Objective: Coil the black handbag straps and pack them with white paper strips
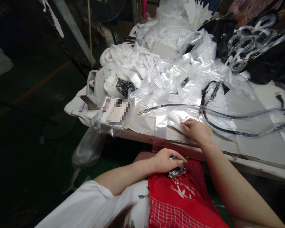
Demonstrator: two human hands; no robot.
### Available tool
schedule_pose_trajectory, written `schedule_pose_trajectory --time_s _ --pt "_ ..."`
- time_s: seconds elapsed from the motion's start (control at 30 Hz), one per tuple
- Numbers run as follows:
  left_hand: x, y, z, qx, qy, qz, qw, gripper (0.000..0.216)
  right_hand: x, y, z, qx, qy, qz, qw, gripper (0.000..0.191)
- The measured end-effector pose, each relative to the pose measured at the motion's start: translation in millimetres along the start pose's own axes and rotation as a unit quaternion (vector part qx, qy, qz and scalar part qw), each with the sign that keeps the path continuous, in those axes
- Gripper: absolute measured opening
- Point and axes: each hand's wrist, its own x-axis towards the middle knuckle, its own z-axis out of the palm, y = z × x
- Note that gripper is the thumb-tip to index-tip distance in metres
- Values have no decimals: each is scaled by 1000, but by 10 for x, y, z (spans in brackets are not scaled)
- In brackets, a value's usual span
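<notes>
My left hand point(167, 161) is closed over a coiled dark strap point(178, 171) in clear film, held just above my lap. A gold-coloured clasp point(173, 179) hangs from the coil, whose upper part my fingers cover. At the table's front edge my right hand point(196, 130) pinches the end of a white strip point(177, 119) lying among clear plastic. Just beyond that hand, a long black strap point(171, 105) with a gold clasp point(141, 112) at its left end stretches across the table. A clear plastic bag point(160, 126) overhangs the edge to the left.
A tape dispenser point(95, 87) stands at the table's left end, near a pile of white strips point(128, 61). Clear plastic bags point(197, 63) heap up behind. Film-wrapped coils point(249, 42) lie on black material at the back right, near another person's hand point(239, 19).
</notes>
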Motion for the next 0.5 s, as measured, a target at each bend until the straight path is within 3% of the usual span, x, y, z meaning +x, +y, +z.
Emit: schedule_pose_trajectory --time_s 0.5 --pt "-12 -3 5 1 -1 -5 1000 28 25 -166 -65 -81 -18 -7 997 26"
